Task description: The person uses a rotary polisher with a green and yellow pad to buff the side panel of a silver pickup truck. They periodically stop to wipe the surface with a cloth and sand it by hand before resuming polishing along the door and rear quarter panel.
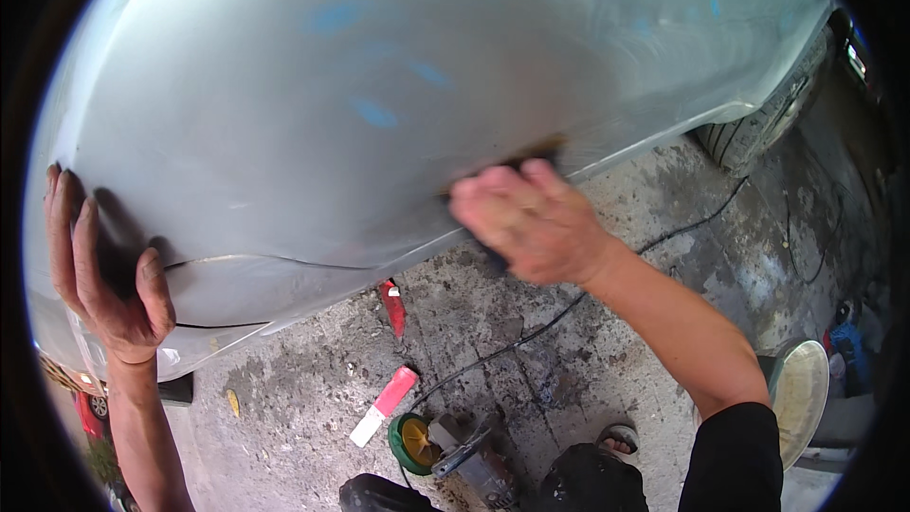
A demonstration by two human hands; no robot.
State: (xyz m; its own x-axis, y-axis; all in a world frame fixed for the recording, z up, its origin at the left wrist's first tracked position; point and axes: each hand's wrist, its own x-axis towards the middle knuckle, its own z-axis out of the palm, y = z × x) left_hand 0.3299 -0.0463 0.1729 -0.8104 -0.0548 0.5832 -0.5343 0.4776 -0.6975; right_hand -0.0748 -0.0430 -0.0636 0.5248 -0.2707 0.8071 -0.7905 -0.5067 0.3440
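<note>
A silvery-grey car body panel [284,121] with a dull, hazy surface and several blue marks fills the upper view. My right hand [530,217] presses a dark flat pad [540,151], perhaps a sanding block, against the panel near its lower edge. Hand and pad are blurred, and my fingers hide most of the pad. At the far left, my left hand [114,291] touches the panel with its fingers apart and nothing in it. A thin dark seam [298,263] runs along the panel between the two hands.
Below on the stained concrete floor [284,377] lie a power tool [476,462] with a green-and-yellow disc [416,444], a red-and-white strip [384,405], a red piece [393,309] and a black cable [512,345]. A tyre [768,114] and a round container [800,398] are at right.
</note>
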